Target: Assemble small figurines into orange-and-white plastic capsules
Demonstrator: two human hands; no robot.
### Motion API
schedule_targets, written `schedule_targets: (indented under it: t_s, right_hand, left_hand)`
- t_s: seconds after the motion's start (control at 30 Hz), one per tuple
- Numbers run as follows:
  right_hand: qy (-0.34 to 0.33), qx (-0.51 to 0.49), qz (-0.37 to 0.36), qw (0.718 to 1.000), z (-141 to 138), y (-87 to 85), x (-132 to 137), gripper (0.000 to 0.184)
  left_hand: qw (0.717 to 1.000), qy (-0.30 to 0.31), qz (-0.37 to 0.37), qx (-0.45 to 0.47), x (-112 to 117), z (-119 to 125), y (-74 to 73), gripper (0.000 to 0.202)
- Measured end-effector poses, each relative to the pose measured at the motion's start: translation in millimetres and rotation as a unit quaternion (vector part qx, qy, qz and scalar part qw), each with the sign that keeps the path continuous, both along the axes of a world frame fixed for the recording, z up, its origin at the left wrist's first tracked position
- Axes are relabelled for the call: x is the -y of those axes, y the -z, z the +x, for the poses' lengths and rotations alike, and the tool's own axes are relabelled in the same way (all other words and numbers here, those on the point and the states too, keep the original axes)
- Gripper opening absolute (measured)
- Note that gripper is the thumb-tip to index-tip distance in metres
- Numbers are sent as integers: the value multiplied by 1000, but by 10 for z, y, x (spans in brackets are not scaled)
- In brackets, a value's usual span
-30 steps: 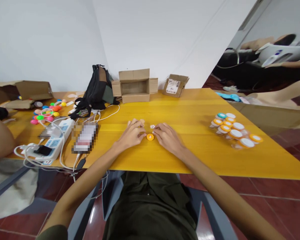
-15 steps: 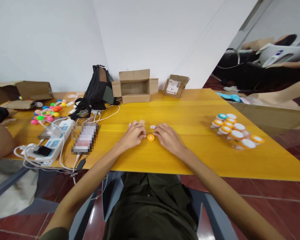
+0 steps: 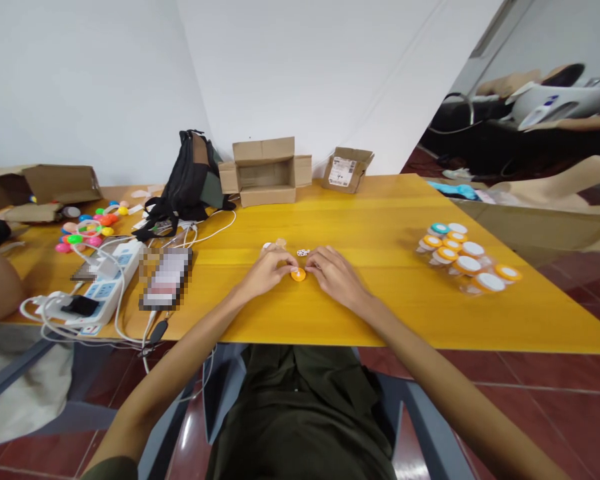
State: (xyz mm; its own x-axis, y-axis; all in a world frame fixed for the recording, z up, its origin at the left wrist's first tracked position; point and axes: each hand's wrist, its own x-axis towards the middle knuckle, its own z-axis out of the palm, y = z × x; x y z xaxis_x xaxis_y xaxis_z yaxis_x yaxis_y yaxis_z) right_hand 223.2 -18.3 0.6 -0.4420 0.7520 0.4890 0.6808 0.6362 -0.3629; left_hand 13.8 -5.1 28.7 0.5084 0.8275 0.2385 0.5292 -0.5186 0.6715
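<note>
Between left hand (image 3: 267, 272) and right hand (image 3: 336, 275), 1 orange disc (image 3: 299, 275), contact unclear.

Sleeve (image 3: 113, 468) at 7 to 8 o'clock: short, dark olive, plain cloth, edge ending on the upper arm. Clothing over torso and lap (image 3: 300, 430), 6 o'clock: same dark olive going near black, matte, loose, heavily creased; seam between top and lower garment hard to make out. Tiny pale speck (image 3: 296, 389) there, button or fleck, too small to tell. Left forearm (image 3: 180, 363), 8 o'clock, and right forearm (image 3: 440, 360), 4 o'clock: slim, bare. Left hand (image 3: 266, 272), right hand (image 3: 337, 275): bare, slender-fingered.
</note>
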Motion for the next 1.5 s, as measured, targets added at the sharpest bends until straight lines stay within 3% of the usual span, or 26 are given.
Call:
schedule_targets:
  t_s: [0.27, 0.53, 0.97, 1.5]
  right_hand:
    - [-29, -49, -31, 998, 1, -39, 32, 16]
    - [-80, -15, -31, 996, -22, -100, 36, 19]
    - [-80, 23, -43, 996, -36, -153, 21, 22]
    - [-73, 54, -33, 995, -70, -209, 53, 27]
  left_hand:
    - [998, -23, 21, -48, 20, 24, 21, 17]
    - [997, -26, 22, -74, 40, 48, 24, 16]
    - [995, -24, 58, -83, 2, 70, 117, 18]
    - [994, 17, 85, -71, 50, 32, 96, 22]
